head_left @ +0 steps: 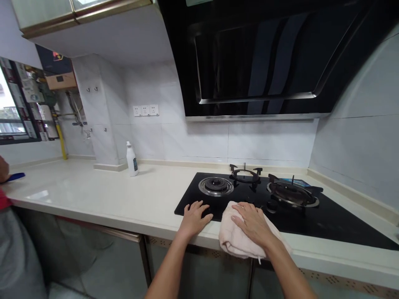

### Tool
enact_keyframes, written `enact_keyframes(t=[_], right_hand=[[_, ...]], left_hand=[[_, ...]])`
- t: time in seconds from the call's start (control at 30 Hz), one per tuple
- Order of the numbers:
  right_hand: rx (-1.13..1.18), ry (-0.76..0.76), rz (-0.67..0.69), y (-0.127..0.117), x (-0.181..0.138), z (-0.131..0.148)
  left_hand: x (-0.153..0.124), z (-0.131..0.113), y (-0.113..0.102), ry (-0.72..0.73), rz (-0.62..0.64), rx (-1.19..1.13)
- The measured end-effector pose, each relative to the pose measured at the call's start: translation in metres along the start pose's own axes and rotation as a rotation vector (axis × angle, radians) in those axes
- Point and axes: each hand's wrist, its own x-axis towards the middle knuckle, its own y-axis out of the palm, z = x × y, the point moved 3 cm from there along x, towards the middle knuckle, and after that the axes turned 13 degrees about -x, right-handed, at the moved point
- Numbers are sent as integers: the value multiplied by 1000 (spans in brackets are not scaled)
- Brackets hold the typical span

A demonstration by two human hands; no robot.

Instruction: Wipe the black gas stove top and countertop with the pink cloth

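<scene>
My right hand lies flat, fingers stretched out, on a folded pale pink cloth at the front edge of the black glass hob. The cloth hangs partly over the counter's edge. My left hand rests open, fingers spread, on the hob's front left corner, holding nothing. Behind my hands are the left burner without its pan support, a loose black pan support set between the burners, and the right burner.
A cream counter runs to the left, with a white bottle by the wall. Another person's hand with something blue shows at the far left. A black extractor hood hangs overhead.
</scene>
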Motion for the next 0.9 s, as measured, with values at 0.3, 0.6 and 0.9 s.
enact_keyframes(t=[0.3,0.6,0.9], right_hand=[[17,6,15,-2,-1,0],[23,13,13,-3,-1,1],[22,9,10,-2,-2,0]], left_hand=[[1,3,3,15,-16,3],[0,2,2,7,-7,-2],[0,3,3,13,-14,3]])
